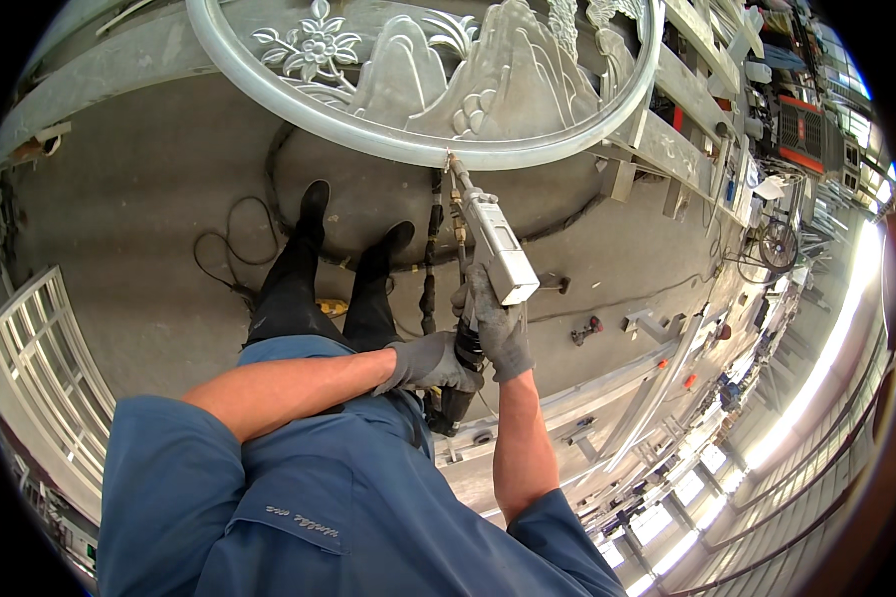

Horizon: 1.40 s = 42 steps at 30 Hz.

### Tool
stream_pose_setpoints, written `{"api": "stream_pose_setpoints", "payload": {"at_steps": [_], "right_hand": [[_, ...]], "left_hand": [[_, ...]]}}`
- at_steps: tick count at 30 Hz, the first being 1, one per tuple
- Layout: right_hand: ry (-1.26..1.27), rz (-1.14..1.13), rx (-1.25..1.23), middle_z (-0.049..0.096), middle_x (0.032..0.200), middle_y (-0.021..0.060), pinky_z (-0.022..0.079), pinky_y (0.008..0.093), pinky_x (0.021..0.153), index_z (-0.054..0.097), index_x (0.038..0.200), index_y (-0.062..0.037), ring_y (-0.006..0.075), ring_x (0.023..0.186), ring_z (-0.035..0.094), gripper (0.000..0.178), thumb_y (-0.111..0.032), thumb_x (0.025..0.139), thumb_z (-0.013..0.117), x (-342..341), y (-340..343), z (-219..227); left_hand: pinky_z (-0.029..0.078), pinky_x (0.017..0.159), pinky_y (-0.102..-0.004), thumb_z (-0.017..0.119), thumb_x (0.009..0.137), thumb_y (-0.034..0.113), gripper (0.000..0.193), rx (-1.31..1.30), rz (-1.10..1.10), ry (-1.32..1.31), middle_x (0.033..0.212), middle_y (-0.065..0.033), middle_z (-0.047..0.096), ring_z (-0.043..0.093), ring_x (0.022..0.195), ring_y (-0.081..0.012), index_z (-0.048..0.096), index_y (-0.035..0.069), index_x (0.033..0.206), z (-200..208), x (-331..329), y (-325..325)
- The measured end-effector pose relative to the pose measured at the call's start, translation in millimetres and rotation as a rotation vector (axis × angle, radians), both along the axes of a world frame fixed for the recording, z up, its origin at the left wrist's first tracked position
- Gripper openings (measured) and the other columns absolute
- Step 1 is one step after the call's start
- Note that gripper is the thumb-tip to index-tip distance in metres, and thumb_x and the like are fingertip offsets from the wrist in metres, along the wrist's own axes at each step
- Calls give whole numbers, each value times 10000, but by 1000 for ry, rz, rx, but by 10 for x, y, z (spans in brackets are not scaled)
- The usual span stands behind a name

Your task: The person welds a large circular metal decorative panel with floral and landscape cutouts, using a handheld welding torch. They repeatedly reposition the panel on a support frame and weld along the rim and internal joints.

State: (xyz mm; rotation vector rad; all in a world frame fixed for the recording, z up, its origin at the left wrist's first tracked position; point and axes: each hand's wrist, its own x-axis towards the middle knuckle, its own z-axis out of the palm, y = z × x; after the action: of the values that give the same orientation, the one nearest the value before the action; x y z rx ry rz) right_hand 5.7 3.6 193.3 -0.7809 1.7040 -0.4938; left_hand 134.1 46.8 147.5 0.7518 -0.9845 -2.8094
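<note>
A silver welding gun [500,239] with a boxy head and a copper-coloured tip points away from me. Its tip meets the near rim of a large round metal frame [358,134], or stops just short of it. Inside that frame sits a metal relief panel [513,90] with mountains, flowers and leaves. My right hand [500,323], in a grey glove, is closed round the gun behind its head. My left hand [433,364], gloved too, wraps the black rear part of the gun from the left. The palms and some fingers are hidden.
Metal beams [119,75] support the frame. A black hose [430,259] and looped cables [204,249] lie near my feet. A cordless drill [587,330] rests on the floor to the right. At far left stands a white barred frame [55,343]; a red-and-black machine [801,134] is far right.
</note>
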Motion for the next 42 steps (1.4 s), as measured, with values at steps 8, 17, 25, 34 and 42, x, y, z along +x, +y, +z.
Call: {"api": "stream_pose_setpoints", "payload": {"at_steps": [8, 17, 25, 34, 42], "right_hand": [[1, -13, 48, 662, 740, 47, 511, 280, 575, 641, 1090, -13, 126, 638, 628, 300, -300, 1002, 637, 82, -115, 151], [-41, -1, 43, 658, 746, 42, 500, 270, 569, 637, 1093, -22, 120, 640, 624, 277, -286, 1011, 624, -15, -4, 88], [-37, -14, 42, 652, 738, 40, 496, 263, 563, 630, 1082, -21, 117, 636, 622, 279, -291, 1012, 622, 6, 16, 96], [-74, -16, 36, 639, 719, 39, 480, 261, 553, 622, 1085, -15, 115, 619, 606, 276, -281, 1011, 624, -31, 54, 109], [26, 11, -11, 638, 717, 37, 478, 261, 555, 617, 1100, -18, 116, 624, 604, 288, -292, 1011, 621, -69, 180, -2]], "left_hand": [[477, 719, -341, 749, 821, 193, 220, 32, 2, 20, 848, -29, 658, 594, 803, -138, 668, 52, 969, -64, -45, 67], [472, 717, -342, 758, 817, 211, 252, 18, -29, -9, 861, -29, 657, 586, 812, -139, 664, 46, 982, 47, -20, 13], [468, 749, -344, 753, 828, 244, 272, 8, -70, -6, 872, -33, 651, 583, 831, -155, 656, 48, 989, 70, -4, 11], [472, 773, -347, 757, 831, 276, 309, 118, -49, -16, 915, -36, 667, 597, 880, -157, 663, 57, 1027, 140, 9, 44], [496, 739, -331, 776, 824, 210, 252, 65, -44, 14, 891, -23, 657, 611, 837, -146, 672, 61, 998, 14, -39, 174]]}}
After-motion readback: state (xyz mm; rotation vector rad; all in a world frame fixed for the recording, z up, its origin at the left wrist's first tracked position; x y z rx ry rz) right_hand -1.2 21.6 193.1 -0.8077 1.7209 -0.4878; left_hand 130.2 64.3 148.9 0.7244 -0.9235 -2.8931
